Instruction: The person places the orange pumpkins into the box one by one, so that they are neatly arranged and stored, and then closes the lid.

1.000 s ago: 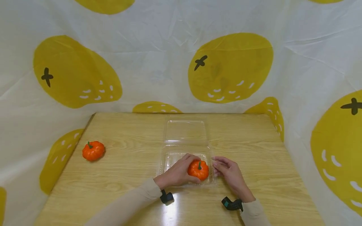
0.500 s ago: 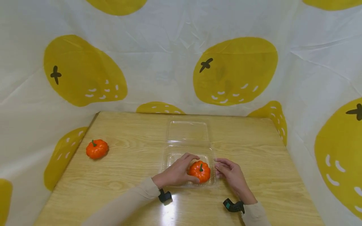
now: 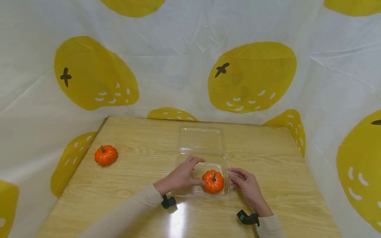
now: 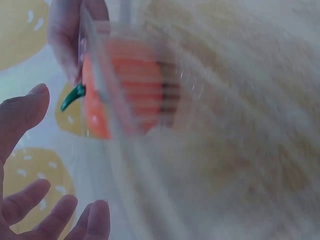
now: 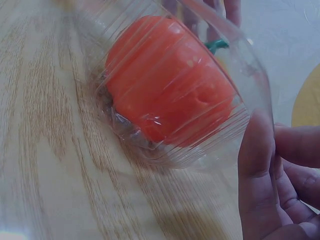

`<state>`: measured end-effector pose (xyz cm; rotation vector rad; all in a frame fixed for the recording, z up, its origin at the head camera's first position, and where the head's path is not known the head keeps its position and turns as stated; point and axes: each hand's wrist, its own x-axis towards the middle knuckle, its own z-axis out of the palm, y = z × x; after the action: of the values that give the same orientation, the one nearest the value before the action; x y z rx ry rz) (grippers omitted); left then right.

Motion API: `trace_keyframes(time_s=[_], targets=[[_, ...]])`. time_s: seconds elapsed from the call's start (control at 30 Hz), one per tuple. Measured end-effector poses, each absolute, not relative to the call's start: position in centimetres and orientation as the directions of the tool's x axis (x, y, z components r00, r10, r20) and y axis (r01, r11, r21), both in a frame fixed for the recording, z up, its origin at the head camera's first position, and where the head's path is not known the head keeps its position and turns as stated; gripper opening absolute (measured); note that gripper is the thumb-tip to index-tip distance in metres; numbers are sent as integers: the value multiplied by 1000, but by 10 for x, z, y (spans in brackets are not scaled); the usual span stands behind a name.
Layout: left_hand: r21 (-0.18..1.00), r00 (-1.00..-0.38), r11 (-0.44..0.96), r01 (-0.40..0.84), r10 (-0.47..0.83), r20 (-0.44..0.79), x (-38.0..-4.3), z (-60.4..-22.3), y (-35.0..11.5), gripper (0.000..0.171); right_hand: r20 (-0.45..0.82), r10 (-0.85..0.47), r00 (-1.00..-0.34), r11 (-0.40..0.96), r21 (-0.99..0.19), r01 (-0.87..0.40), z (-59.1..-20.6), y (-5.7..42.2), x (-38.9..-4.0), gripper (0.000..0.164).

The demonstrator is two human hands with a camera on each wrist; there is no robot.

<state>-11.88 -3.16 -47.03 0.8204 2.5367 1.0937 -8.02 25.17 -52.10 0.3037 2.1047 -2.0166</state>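
An orange toy pumpkin (image 3: 213, 181) with a green stem sits in the right part of a clear plastic clamshell container (image 3: 185, 192), whose lid (image 3: 200, 138) lies folded back. Beside it, over the container's left part, my left hand (image 3: 178, 178) has fingers and thumb spread, the thumb tip overlapping the pumpkin's left edge. The left wrist view has this thumb (image 4: 36, 107) apart from the pumpkin (image 4: 127, 90). My right hand (image 3: 246, 185) pinches the container's right rim between thumb and finger (image 5: 257, 165), as the right wrist view shows.
A second orange pumpkin (image 3: 105, 155) stands near the left edge of the wooden table (image 3: 143, 145). A white cloth (image 3: 172, 66) with yellow fruit prints hangs behind and along both sides. Small black wrist devices (image 3: 248, 218) sit below the hands.
My left hand has let go of the pumpkin in the container and drawn a little to the left, its fingers opening. My right hand stays at the rim. The head view has shifted slightly.
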Motion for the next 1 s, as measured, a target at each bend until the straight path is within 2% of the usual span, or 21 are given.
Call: trace_keyframes(time_s=[0.3, 0.67, 1.0], targets=[[768, -825, 517, 378, 564, 26, -128, -459, -54, 79, -273, 10, -962, 67, -960, 273, -523, 252, -80, 41], [773, -884, 553, 313, 466, 25, -138, -450, -88, 80, -274, 17, -962, 56, -960, 274, -523, 251, -80, 40], [745, -918, 594, 305, 390, 65, -146, -442, -123, 80, -284, 22, -959, 59, -957, 285, -523, 250, -81, 41]])
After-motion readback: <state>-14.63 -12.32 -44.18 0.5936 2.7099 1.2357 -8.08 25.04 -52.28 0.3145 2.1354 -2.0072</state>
